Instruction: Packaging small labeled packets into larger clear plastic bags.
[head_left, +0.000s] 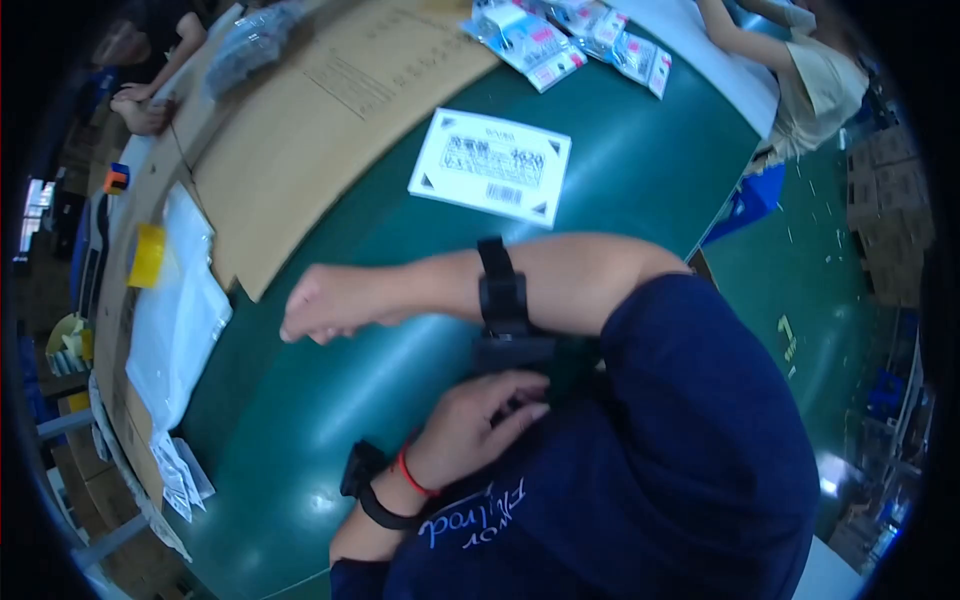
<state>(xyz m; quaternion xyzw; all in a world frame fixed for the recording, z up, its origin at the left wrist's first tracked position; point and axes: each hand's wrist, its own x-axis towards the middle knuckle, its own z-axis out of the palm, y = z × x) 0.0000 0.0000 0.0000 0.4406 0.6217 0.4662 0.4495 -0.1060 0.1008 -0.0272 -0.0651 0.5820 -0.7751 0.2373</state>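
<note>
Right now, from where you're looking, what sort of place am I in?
Probably a packing workshop or warehouse: a green table holds a large cardboard sheet and small plastic-bagged packs, and brown cartons are stacked off to the right.

- Card [475, 185]: white, black print. Heading line on top, bold characters and digits below it, then a boxed block of small text, too fine to make out. Barcode [504, 194] near the bottom edge, right of centre. Dark triangle marks at the corners.
- Cardboard [290, 180]: faint dark print, a boxed patch plus a row of bigger marks alongside. Not legible.
- Packets [530, 45]: clear bags with white, blue and pink printed labels, dark characters, small and soft.
- Shirt [690, 430]: navy, pale script lettering on the front, warped by folds.
- Floor [830, 270]: yellow mark at right, smaller yellow marking just below, unclear.
</note>
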